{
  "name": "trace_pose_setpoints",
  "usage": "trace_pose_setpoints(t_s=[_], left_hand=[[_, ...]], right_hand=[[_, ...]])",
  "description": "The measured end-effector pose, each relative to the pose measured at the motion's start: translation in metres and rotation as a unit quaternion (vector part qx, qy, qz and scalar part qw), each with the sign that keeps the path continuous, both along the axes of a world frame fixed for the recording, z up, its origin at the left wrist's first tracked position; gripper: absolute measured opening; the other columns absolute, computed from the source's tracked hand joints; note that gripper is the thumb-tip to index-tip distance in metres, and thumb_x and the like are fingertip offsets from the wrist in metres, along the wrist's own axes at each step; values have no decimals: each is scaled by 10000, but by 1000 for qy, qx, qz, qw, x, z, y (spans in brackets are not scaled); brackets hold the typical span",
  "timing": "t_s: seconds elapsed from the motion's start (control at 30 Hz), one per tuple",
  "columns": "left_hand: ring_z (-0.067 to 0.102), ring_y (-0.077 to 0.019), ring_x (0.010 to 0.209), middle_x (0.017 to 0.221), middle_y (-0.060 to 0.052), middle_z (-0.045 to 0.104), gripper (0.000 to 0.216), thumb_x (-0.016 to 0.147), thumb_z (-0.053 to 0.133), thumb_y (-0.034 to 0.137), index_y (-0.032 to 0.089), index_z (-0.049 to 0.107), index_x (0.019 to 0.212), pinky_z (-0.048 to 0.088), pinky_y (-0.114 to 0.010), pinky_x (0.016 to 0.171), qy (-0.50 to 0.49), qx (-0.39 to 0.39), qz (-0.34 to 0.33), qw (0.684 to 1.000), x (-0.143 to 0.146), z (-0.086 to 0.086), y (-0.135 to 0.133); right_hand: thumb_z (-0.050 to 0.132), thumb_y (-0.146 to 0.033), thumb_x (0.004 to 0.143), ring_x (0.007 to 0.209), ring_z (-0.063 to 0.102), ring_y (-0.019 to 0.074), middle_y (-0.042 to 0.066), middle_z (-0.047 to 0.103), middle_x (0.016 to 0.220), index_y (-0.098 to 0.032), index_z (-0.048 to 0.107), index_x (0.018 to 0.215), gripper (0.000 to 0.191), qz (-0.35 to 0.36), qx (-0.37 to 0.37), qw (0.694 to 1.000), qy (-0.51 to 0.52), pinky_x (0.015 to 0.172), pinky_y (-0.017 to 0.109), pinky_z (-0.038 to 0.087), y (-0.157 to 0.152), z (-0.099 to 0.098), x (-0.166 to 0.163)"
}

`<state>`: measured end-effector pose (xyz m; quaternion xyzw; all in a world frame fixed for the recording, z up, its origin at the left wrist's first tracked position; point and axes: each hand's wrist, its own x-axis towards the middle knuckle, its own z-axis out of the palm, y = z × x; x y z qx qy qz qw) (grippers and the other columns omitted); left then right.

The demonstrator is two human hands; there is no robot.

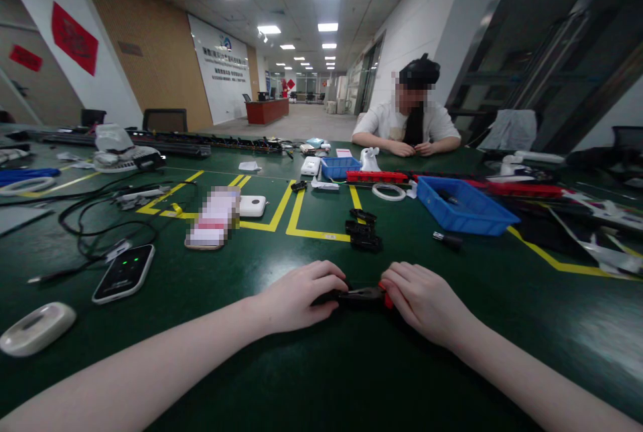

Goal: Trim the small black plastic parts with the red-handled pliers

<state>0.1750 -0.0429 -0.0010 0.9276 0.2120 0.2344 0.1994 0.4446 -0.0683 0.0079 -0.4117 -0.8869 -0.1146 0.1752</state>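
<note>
Observed from the room | Right hand (422, 299): closed round red-handled pliers (366, 294), midway between both wrists, near side of green bench (351, 385) | Left hand (304, 295): pinching dark piece (329, 297) at pliers' nose; bite not discernible | Beyond: black parts (364, 236), blue tray (467, 212) rightward

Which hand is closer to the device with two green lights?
Left. The left hand is apart from the green-lit device, to its right; the right hand is farther over, beyond the left hand.
</note>
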Motion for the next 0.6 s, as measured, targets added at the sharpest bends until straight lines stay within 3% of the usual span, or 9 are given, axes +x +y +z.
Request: trace_pose_setpoints(t_s=[0.6], left_hand=[[602, -225, 1011, 1098, -67, 635, 147, 881, 651, 174, 180, 611, 1023, 531, -374, 882, 19, -5, 73, 997, 2, 1, -1]], right_hand=[[350, -244, 997, 733, 600, 178, 63, 665, 833, -174, 633, 869, 318, -34, -43, 998, 41, 653, 301, 443, 1, -1, 0]])
